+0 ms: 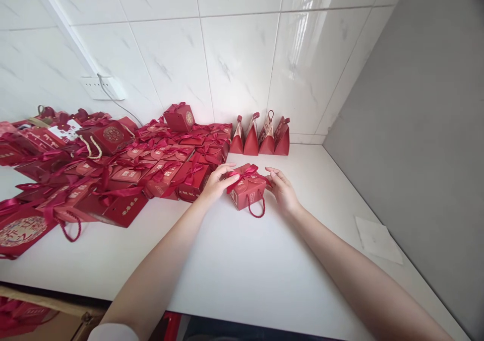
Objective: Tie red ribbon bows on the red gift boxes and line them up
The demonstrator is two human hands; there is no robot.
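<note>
Plainly, the left hand and right hand flanked the red box mid-frame, each grip half-curled at its ribbon bow — pinched or not, I couldn't tell; uneven tugging risked skewing the bow.

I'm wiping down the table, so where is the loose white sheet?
In the head view, the white sheet lies on the right of the table, beside the grey panel.

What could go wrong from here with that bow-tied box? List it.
The bow might loosen if the fingers tug unevenly. The cord handle dangling from the box could snag if slid. Behind, the upper carton perched on the pile might topple if bumped.
</note>
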